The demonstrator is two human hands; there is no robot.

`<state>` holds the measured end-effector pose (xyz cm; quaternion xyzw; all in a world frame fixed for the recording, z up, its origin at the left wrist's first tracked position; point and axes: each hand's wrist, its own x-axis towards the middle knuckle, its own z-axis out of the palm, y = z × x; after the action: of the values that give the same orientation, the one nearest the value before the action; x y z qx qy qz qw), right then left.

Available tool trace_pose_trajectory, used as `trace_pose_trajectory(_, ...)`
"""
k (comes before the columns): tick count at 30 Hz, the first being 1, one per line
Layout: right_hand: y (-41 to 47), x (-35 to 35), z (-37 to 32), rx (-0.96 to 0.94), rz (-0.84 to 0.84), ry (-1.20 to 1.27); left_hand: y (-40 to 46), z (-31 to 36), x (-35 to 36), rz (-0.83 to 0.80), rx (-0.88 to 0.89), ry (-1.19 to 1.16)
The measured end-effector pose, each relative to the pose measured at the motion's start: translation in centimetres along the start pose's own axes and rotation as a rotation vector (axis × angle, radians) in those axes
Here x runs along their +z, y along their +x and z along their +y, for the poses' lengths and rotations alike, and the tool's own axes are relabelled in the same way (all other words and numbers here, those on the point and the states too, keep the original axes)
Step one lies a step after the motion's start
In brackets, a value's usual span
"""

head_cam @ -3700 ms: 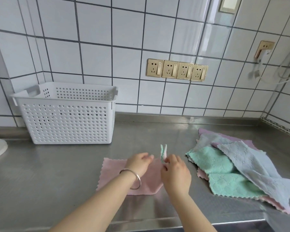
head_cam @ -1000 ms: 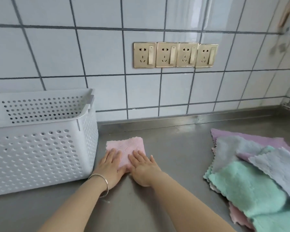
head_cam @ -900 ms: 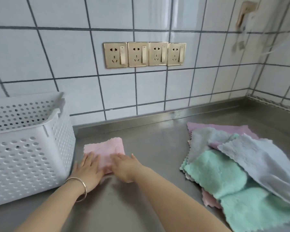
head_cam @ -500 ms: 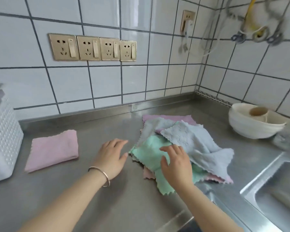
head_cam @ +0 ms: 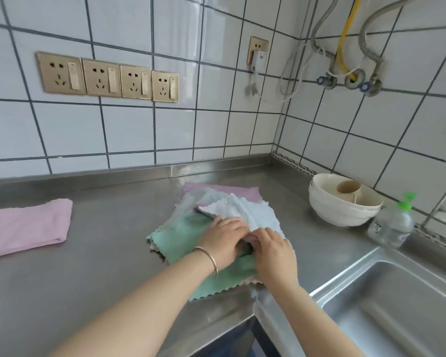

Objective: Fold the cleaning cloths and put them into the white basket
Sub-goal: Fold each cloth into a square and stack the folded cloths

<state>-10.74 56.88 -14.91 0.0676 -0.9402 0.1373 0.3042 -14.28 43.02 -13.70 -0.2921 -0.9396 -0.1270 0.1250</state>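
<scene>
Both hands have left the folded pink microfibre cloth (head_cam: pixel 29 224), which now lies alone at the counter's (head_cam: pixel 108 274) left, not yet in the white basket, out of view. I've got my left hand (head_cam: pixel 223 237) and right hand (head_cam: pixel 274 253) on the pile, apparently pinching the pale blue-grey scalloped cloth (head_cam: pixel 245 208) atop the mint green cloth (head_cam: pixel 178 235); the grip is partly hidden. Second fold comes next.
</scene>
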Motion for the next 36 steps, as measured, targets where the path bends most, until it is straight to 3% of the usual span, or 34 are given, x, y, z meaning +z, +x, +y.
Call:
trace_pose_trajectory(4, 0.3, -3.1, 1.8, -0.009, -0.02, 0.12, 1.4, -0.3, -1.3, 0.032, -0.037, 0.068)
trace_pose_trajectory(7, 1.3, -5.6, 3.3, 0.119, -0.341, 0.369, 1.2, -2.4, -2.3, 0.042, -0.144, 0.045)
trace_pose_trajectory(10, 2.5, -6.9, 4.1, 0.042, -0.503, 0.192, 0.0, -4.6, -4.6, 0.103, -0.269, -0.046)
trace_pose_trajectory(15, 5.1, -7.6, 2.1, 0.051, -0.221, 0.02, -3.0, -7.6, -10.5, 0.269, -0.358, -0.295)
trace_pose_trajectory(19, 7.0, -7.8, -3.6, 0.18, -0.064, 0.267, -7.4, -10.4, -15.2, 0.346, -0.447, -0.449)
trace_pose_trajectory(23, 9.0, -7.4, -10.7, 0.19, -0.047, 0.49, -12.7, -14.6, -20.2, 0.537, -0.603, -0.425)
trace_pose_trajectory(29, 11.4, -4.5, -20.3, 0.09, -0.207, 0.466, -20.1, -19.0, -24.6, 0.53, -0.784, -0.304)
trace_pose_trajectory(32, 11.0, -4.6, -25.0, 0.017, -0.191, 0.557, -24.0, -20.1, -27.1, 0.542, -0.873, -0.24)
trace_pose_trajectory(36, 8.1, -5.8, -27.7, -0.092, -0.113, 0.77, -29.8, -21.0, -28.7, 0.641, -0.818, -0.445)
